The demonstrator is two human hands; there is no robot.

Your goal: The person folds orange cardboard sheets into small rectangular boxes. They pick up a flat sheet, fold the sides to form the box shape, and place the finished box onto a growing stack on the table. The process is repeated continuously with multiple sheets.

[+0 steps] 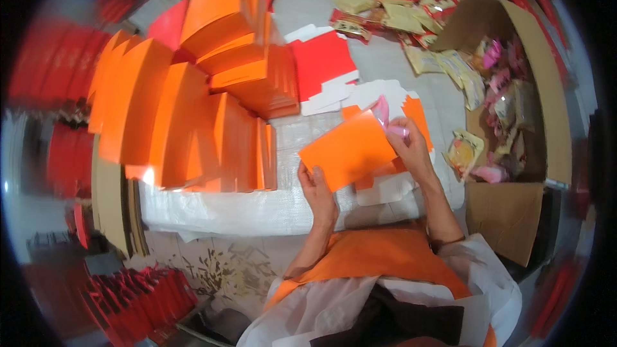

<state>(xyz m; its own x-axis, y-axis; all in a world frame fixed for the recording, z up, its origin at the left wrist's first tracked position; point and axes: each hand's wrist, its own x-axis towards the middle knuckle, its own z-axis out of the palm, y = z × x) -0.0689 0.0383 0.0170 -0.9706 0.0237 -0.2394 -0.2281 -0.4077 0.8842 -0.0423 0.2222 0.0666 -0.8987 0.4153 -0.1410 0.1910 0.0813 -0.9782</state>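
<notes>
An orange carton point(350, 154) is tilted over the table's front middle. My left hand point(316, 194) grips its lower left corner, thumb on the near face and fingers behind. At the carton's upper right end, my right hand point(411, 144) pinches a shiny pink plastic packet point(382, 110). Part of that packet lies behind the carton's edge, so I cannot tell how far inside it is. Beneath both hands lie flat orange cartons point(416, 114) with white flaps. A red flat carton point(324, 61) with white flaps lies just beyond.
Several filled-out orange boxes point(135, 103) stand in rows and stacks at the left. A cardboard box point(558, 103) holding pink packets stands at the right. Yellow and red snack packets point(405, 6) are heaped at the back. Red bags point(138, 302) sit low at the left.
</notes>
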